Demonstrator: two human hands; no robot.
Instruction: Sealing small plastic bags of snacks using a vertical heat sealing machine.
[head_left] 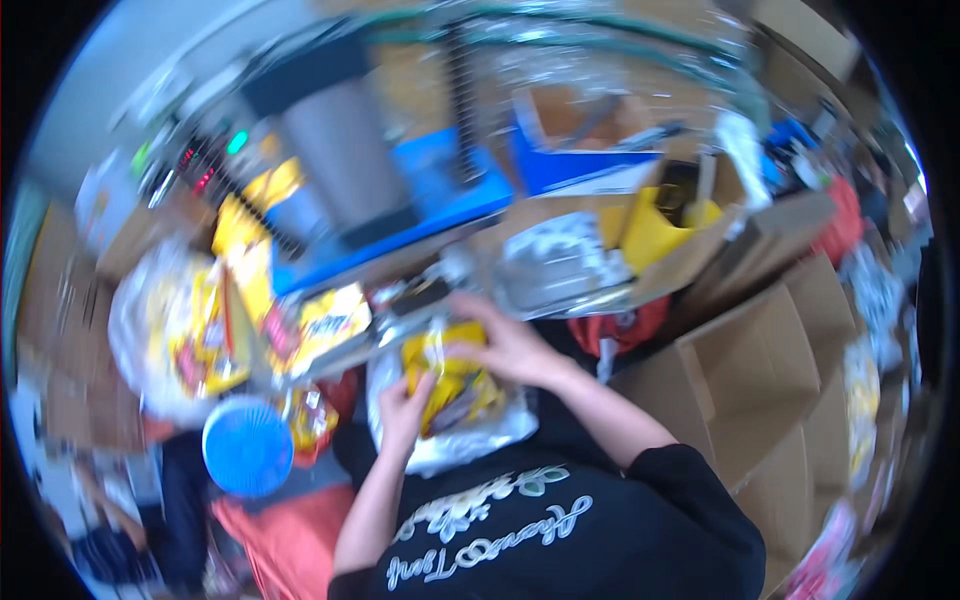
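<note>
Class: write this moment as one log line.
left hand: at yellow packet | right hand: spread, at packet | packet: in or on white bag, unclear | view: blurred

A yellow packet [455, 388], shiny and crumpled, is held at its left edge, with a dull purplish patch toward its near side. Blur hides whether it is one packet or several. Beneath it is a soft, wrinkled white bag [470, 442], showing to left, right and near; whether the packet lies inside or on top cannot be told.
</note>
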